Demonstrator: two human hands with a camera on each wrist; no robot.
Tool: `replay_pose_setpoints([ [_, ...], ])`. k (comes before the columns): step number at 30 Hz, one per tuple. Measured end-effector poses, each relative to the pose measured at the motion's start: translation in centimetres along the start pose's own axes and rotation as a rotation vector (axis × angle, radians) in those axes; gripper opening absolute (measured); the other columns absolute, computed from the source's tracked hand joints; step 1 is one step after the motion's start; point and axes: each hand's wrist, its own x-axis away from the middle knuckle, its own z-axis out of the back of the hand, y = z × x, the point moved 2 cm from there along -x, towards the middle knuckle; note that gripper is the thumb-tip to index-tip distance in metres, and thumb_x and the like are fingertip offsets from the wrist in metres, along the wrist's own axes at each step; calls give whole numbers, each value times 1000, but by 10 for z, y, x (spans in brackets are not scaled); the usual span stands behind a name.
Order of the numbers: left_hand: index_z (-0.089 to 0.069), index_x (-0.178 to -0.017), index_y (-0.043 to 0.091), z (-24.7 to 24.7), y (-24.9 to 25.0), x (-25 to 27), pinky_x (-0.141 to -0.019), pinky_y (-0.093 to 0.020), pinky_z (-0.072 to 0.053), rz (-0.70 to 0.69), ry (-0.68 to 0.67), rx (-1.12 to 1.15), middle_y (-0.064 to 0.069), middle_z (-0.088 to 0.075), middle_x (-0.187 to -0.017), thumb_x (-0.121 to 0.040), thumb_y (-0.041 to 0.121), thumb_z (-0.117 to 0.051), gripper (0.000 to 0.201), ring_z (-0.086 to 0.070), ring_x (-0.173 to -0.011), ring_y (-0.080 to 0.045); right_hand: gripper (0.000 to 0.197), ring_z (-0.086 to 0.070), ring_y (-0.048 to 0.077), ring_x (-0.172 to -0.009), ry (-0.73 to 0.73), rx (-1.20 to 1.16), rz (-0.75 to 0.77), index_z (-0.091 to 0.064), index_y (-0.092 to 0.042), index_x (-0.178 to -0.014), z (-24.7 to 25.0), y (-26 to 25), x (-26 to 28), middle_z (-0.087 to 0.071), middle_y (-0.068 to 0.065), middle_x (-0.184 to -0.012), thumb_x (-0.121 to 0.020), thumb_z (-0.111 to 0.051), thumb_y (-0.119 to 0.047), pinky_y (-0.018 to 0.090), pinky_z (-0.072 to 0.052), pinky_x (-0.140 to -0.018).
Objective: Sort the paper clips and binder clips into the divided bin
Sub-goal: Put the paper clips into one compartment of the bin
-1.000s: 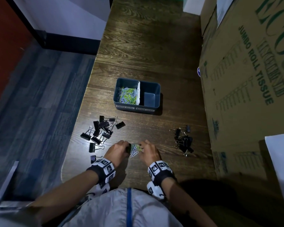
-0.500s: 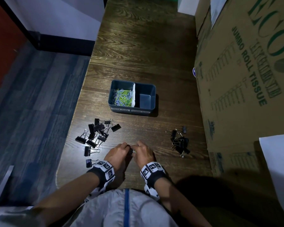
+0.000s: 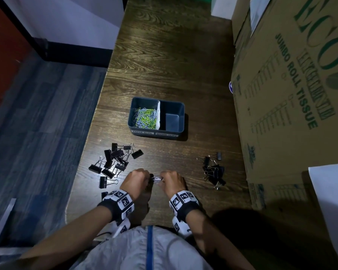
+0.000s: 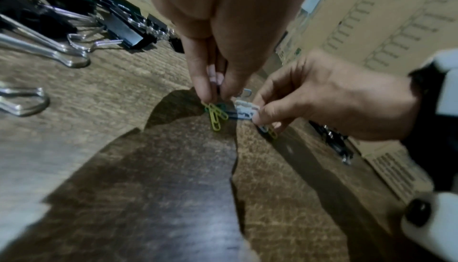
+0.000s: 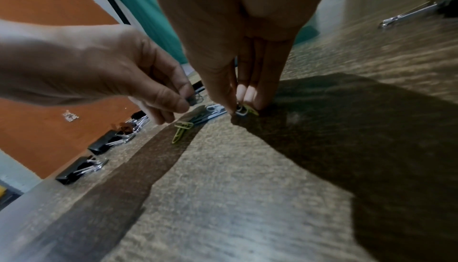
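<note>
A grey divided bin (image 3: pixel 180 115) stands mid-table; its left compartment holds green, white and blue paper clips (image 3: pixel 145 118), and its right compartment shows only bare floor. Near the table's front edge my left hand (image 3: pixel 147 176) and right hand (image 3: pixel 162 179) meet over a small heap of paper clips (image 3: pixel 156 179). My left hand (image 4: pixel 214 97) pinches green paper clips (image 4: pixel 215 116) lying on the wood. My right hand (image 5: pixel 244 106) pinches white and blue clips (image 5: pixel 241 111) against the table. Black binder clips lie in a left pile (image 3: pixel 115 162) and a right pile (image 3: pixel 213 172).
A large cardboard box (image 3: pixel 291 94) walls off the table's right side, close to the right binder-clip pile. The table's left edge (image 3: pixel 86 152) drops to a blue floor just beyond the left pile. A white sheet (image 3: pixel 332 191) overhangs at the right.
My hands have drawn closer together over the paper clips, so the heap that showed between them a second ago is now mostly covered by the fingers. The view shifted slightly.
</note>
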Motion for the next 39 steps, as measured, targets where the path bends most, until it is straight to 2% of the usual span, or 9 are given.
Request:
replay_pose_setpoints([
  [6,-72,-86,12,59,14,-9,-68,-16,-52,-75,197,180,2,-68,-81,-80,0,-70,14,-62,-71,-10,15,-61,22,-68,-18,-97,-101,-75,-25,-83,2,8,0,-70,0,-77,-85,-63,-16,28,-49,-62],
  [9,-72,-82,13,109,26,-34,-66,-27,-54,-70,360,207,-1,-69,-75,-78,2,-71,12,-63,-66,-14,11,-67,21,-67,-59,-120,-124,-76,-23,-75,0,8,0,-72,-2,-71,-78,-69,-16,31,-57,-64],
  [15,-74,-91,12,173,34,-101,-80,-28,-54,104,516,293,-4,-72,-77,-83,11,-70,9,-67,-77,-18,14,-67,9,-65,-117,-142,-132,-79,-23,-70,5,5,2,-73,-11,-70,-79,-74,-13,29,-60,-69],
  [20,-68,-114,9,168,26,-113,-93,-34,-52,114,465,285,-8,-73,-103,-84,17,-73,32,-68,-95,-22,10,-62,4,-67,-93,-216,-141,-80,-20,-77,27,-3,3,-75,-7,-80,-83,-76,-14,21,-53,-65],
  [25,-70,-95,22,114,13,-56,-67,-25,-50,-31,412,141,1,-73,-87,-85,13,-65,15,-66,-73,-16,5,-68,12,-83,23,-324,-83,-80,-17,-81,84,-18,-11,-76,-3,-84,-82,-77,-13,21,-52,-75],
  [29,-67,-95,23,50,-8,-8,-64,-23,-45,-14,152,15,1,-71,-91,-85,14,-64,14,-66,-77,-19,4,-69,12,-79,166,-419,33,-79,-14,-77,135,-43,-49,-76,-2,-78,-78,-82,-12,20,-54,-75],
  [32,-59,-107,26,17,-16,13,-64,-30,-44,-29,10,-53,1,-59,-99,-89,28,-56,18,-64,-83,-25,7,-69,20,-85,285,-449,72,-80,-18,-74,161,-64,-82,-75,-4,-75,-77,-83,-13,34,-57,-81],
  [35,-43,-134,31,-1,-26,20,-63,-36,-51,-79,-45,-79,-1,-49,-113,-87,29,-57,49,-62,-85,-27,7,-69,15,-81,343,-472,124,-81,-15,-81,174,-78,-102,-76,0,-80,-76,-84,-11,29,-57,-80],
  [39,-31,-145,32,-7,-27,20,-67,-36,-50,-141,-102,-186,-4,-41,-121,-85,22,-59,67,-54,-98,-25,26,-68,13,-87,304,-405,127,-79,-16,-101,158,-72,-104,-76,2,-94,-76,-86,-13,25,-53,-84],
])
